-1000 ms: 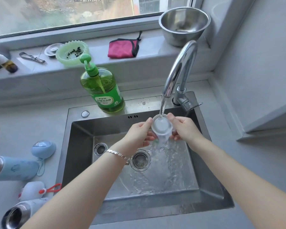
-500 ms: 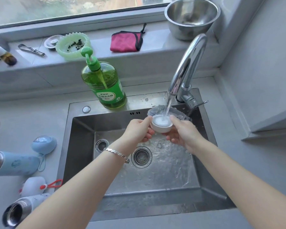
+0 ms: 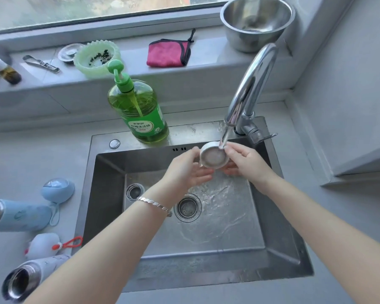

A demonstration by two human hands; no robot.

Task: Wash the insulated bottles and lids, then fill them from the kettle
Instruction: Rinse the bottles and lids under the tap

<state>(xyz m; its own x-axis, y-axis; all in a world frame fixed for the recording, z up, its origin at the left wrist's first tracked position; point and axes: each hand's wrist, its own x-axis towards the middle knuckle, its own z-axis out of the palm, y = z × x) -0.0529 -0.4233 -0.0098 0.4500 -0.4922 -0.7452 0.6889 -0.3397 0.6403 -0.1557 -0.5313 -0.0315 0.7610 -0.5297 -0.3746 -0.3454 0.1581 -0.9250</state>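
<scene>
White lid [image 3: 214, 157] under tap [image 3: 251, 84] (over sink [image 3: 291, 238])

Bright, even daylight; we place the source at the window [image 3: 97, 9] along the top. Cool grey cast overall. Hard glare streaks on the faucet [image 3: 252, 84] and inside the steel bowl [image 3: 257, 23]. Shimmer on the wet floor of the sink [image 3: 105, 189], its left wall darker. Shadows are soft; we see one band below the sill [image 3: 206, 60]. Wide-angle bend: sill and sink edges bow, worst near the corners. The lid [image 3: 214, 159] looks smeared under running water. The bottle mouth [image 3: 18, 284] at lower left is soft.
</scene>
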